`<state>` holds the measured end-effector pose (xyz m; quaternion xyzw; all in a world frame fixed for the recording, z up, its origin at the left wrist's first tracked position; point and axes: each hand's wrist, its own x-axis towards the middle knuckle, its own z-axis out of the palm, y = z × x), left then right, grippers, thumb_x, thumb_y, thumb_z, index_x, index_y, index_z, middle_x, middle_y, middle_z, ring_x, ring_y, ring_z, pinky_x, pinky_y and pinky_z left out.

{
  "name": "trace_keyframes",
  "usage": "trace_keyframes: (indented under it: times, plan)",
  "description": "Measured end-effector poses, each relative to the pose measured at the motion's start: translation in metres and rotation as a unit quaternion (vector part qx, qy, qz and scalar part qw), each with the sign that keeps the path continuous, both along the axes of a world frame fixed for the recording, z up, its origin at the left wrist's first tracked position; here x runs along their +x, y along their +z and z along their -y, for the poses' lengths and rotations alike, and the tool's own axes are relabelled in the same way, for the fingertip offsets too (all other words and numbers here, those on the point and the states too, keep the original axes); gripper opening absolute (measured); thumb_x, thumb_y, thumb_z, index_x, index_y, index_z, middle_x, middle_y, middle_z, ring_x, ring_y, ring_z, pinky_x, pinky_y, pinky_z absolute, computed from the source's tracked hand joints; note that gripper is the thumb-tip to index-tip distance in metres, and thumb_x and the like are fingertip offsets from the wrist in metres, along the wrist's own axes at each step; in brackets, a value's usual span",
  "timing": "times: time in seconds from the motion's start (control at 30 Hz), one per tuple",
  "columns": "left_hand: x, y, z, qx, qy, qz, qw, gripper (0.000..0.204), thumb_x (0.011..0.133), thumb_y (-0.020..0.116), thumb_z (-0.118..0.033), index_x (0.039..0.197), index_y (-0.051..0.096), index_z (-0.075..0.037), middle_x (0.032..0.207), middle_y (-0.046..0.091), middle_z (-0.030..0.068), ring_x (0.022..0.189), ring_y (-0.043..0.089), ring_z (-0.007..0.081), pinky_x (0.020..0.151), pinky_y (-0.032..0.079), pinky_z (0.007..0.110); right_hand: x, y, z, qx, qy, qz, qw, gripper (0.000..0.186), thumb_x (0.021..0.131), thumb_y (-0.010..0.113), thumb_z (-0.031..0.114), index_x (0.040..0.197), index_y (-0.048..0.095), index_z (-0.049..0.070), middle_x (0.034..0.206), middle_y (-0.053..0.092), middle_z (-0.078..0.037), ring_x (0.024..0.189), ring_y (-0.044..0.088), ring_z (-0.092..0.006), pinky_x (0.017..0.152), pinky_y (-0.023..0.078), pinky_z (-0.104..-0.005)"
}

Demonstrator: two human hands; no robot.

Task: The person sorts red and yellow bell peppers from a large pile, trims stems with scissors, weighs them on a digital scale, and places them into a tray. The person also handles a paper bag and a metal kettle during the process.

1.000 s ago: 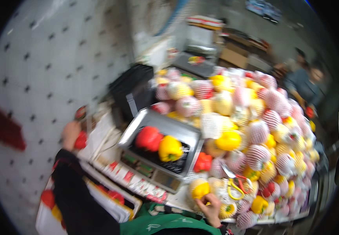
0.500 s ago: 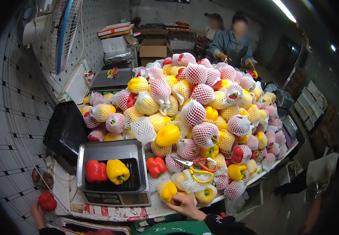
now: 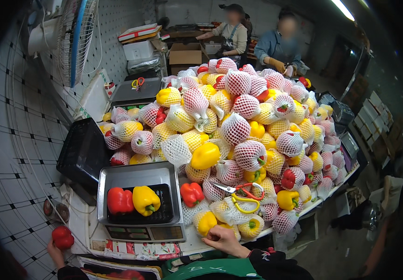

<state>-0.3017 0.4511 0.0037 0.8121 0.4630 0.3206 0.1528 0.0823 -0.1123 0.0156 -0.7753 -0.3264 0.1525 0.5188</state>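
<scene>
My left hand (image 3: pixel 55 254) is closed around a red bell pepper (image 3: pixel 63 237), left of the digital scale (image 3: pixel 169 234). On the scale's metal tray (image 3: pixel 106 179) lie a red bell pepper (image 3: pixel 120 200) and a yellow bell pepper (image 3: pixel 146 200), side by side. My right hand (image 3: pixel 227 241) rests at the pile's front edge with its fingers curled together, against a yellow bell pepper (image 3: pixel 206 223) partly in foam net. Whether the fingers pinch anything is hidden. Scissors with red and yellow handles (image 3: pixel 244 200) lie on the pile above this hand.
A tall heap of peppers in foam nets (image 3: pixel 235 128) covers the table. A black crate (image 3: pixel 82 151) stands left of the scale, below a fan (image 3: pixel 76 44). Two co-workers stand behind the heap; one wears gloves (image 3: pixel 278 64). A second pair of scissors (image 3: pixel 138 83) lies at the back.
The view has shifted slightly. My left hand has come a little closer to the table with the red bell pepper. My right hand stays by the yellow one. A co-worker behind has turned and stretched an arm.
</scene>
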Motion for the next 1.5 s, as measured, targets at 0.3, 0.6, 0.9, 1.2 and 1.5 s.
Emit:
trace_keyframes:
  times: [0.3, 0.6, 0.9, 1.2, 1.5]
  plan:
    - [0.003, -0.003, -0.013, -0.162, 0.111, 0.025, 0.98, 0.015, 0.091, 0.052, -0.011, 0.097, 0.064, -0.002, 0.065, 0.061, 0.0059, 0.041, 0.054, 0.013, 0.034, 0.035, 0.025, -0.002, -0.006, -0.003, -0.004, 0.004, -0.002, 1.0, 0.023, 0.078, 0.072, 0.016, 0.071, 0.053, 0.003, 0.064, 0.048, -0.006, 0.056, 0.048, -0.0165, 0.051, 0.038, -0.0287]
    - [-0.008, -0.023, -0.022, -0.045, 0.061, -0.002, 0.997, 0.013, 0.091, 0.051, -0.013, 0.089, 0.059, -0.002, 0.06, 0.054, 0.0061, 0.038, 0.047, 0.0141, 0.037, 0.037, 0.028, -0.001, -0.005, -0.004, -0.004, 0.021, 0.005, 1.0, 0.025, 0.078, 0.072, 0.016, 0.07, 0.053, 0.003, 0.064, 0.048, -0.007, 0.055, 0.048, -0.0185, 0.051, 0.039, -0.0297]
    - [-0.002, 0.015, 0.013, 0.138, 0.055, -0.15, 0.977, 0.012, 0.088, 0.055, -0.014, 0.091, 0.058, -0.002, 0.079, 0.061, 0.0207, 0.074, 0.058, 0.0402, 0.063, 0.046, 0.043, 0.001, -0.006, -0.01, -0.012, 0.012, -0.004, 1.0, 0.022, 0.074, 0.076, 0.012, 0.068, 0.056, 0.003, 0.062, 0.051, -0.004, 0.053, 0.048, -0.0119, 0.048, 0.038, -0.0261]
    - [0.033, 0.038, 0.032, 0.113, 0.094, -0.113, 0.983, 0.016, 0.083, 0.06, -0.022, 0.091, 0.064, -0.009, 0.078, 0.065, 0.0145, 0.075, 0.063, 0.0342, 0.063, 0.05, 0.04, 0.001, -0.026, -0.004, -0.026, -0.006, 0.06, 0.998, 0.026, 0.069, 0.074, 0.001, 0.062, 0.05, 0.002, 0.059, 0.046, -0.004, 0.053, 0.045, -0.0137, 0.051, 0.037, -0.0259]
    - [0.018, 0.061, 0.039, 0.165, 0.08, -0.162, 0.97, 0.011, 0.085, 0.056, -0.02, 0.085, 0.059, -0.009, 0.076, 0.063, 0.0136, 0.071, 0.06, 0.0364, 0.06, 0.048, 0.043, 0.014, -0.049, 0.0, 0.01, 0.047, 0.09, 0.995, 0.027, 0.075, 0.073, 0.001, 0.065, 0.048, 0.004, 0.063, 0.041, 0.002, 0.053, 0.038, -0.0044, 0.05, 0.03, -0.019]
